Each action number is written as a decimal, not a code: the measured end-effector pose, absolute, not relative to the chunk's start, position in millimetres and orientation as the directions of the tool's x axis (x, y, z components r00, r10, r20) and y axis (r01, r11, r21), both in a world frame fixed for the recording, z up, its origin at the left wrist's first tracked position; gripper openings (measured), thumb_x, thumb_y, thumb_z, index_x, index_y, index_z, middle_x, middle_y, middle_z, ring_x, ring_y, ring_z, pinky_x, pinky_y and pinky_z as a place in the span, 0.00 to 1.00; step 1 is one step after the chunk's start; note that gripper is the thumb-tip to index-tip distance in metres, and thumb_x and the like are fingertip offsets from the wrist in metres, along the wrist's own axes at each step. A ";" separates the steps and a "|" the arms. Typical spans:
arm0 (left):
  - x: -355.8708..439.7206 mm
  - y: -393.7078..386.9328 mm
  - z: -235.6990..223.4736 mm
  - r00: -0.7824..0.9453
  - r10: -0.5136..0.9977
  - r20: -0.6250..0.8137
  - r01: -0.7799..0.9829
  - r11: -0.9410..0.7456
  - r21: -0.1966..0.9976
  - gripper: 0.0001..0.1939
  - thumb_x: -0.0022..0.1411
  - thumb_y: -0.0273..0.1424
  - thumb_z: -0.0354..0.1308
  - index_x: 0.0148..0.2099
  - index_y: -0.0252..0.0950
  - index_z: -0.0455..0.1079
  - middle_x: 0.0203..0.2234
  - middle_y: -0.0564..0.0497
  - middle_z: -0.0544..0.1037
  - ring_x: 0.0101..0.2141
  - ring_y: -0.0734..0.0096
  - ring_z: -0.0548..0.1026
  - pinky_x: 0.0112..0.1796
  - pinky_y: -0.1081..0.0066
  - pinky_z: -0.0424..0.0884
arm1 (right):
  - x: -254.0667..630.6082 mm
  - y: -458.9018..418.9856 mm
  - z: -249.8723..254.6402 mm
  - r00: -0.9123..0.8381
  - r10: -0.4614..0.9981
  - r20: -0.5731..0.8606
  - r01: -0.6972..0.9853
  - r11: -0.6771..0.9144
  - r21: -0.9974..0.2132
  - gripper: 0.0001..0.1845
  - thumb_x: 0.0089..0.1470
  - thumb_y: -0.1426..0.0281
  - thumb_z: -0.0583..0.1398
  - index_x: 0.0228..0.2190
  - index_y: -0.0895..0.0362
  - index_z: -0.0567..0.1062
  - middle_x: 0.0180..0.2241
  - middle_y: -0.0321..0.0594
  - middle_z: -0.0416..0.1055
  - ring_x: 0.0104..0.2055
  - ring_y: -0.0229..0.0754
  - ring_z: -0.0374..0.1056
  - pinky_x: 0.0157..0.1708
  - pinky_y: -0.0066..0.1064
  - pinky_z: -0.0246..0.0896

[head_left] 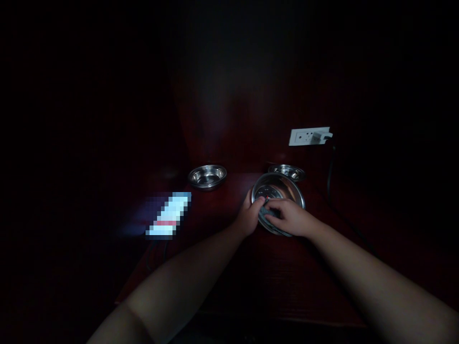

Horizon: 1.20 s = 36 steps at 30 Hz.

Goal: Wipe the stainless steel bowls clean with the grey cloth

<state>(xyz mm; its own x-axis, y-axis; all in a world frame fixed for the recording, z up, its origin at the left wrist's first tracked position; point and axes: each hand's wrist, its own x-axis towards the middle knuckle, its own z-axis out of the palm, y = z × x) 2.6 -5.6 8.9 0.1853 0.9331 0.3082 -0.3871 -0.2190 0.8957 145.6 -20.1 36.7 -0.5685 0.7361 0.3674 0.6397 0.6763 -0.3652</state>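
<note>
A steel bowl (pixel 294 190) is tilted toward me over the dark red table. My left hand (pixel 248 218) is closed on its left side, with the thumb over the rim. Inside the near part of the bowl, my right hand (pixel 289 217) presses a dark grey-green cloth (pixel 268 218) against the metal, its fingers bent over the fabric. Part of the cloth hangs along the near rim. A small red spot shows by the left thumb; I cannot make out what it is.
A shallow steel bowl (pixel 207 177) stands at the back left, and another steel dish (pixel 289 171) lies behind the held bowl. A lit, blurred-out screen (pixel 169 215) is at the left. A wall socket (pixel 304 136) holds a plug, with a black cable (pixel 329 181) running down right.
</note>
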 end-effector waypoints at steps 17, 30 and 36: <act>2.7 -5.0 8.2 0.202 0.934 0.293 -0.384 -0.200 0.901 0.20 0.55 0.32 0.53 0.51 0.37 0.62 0.39 0.48 0.73 0.41 0.66 0.70 0.47 0.65 0.63 | 144.2 -21.8 37.7 -0.573 0.689 0.444 0.553 0.725 -0.411 0.07 0.49 0.72 0.55 0.33 0.58 0.70 0.31 0.41 0.70 0.33 0.41 0.65 0.36 0.34 0.61; 5.1 -0.7 6.7 0.172 0.937 0.304 -0.434 -0.205 0.877 0.20 0.54 0.30 0.54 0.51 0.36 0.63 0.47 0.47 0.71 0.50 0.64 0.67 0.53 0.63 0.57 | 144.6 -17.2 28.6 -0.474 0.674 0.566 0.646 0.703 -0.297 0.25 0.50 0.67 0.56 0.51 0.58 0.64 0.52 0.49 0.62 0.55 0.50 0.56 0.54 0.46 0.52; 4.7 -0.2 7.6 0.186 0.942 0.281 -0.431 -0.178 0.884 0.20 0.54 0.30 0.54 0.51 0.37 0.63 0.47 0.48 0.71 0.49 0.64 0.67 0.52 0.63 0.59 | 148.9 -11.8 19.2 -0.442 0.746 0.498 0.755 0.609 -0.243 0.28 0.50 0.65 0.56 0.53 0.58 0.63 0.57 0.49 0.57 0.59 0.51 0.51 0.56 0.47 0.49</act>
<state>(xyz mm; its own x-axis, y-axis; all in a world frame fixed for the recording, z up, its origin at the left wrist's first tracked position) 4.7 -0.2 7.6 0.1858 0.9417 0.2806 -0.4315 -0.1784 0.8843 148.9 -11.8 19.2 -0.4417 0.7461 0.4983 0.7550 0.6091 -0.2429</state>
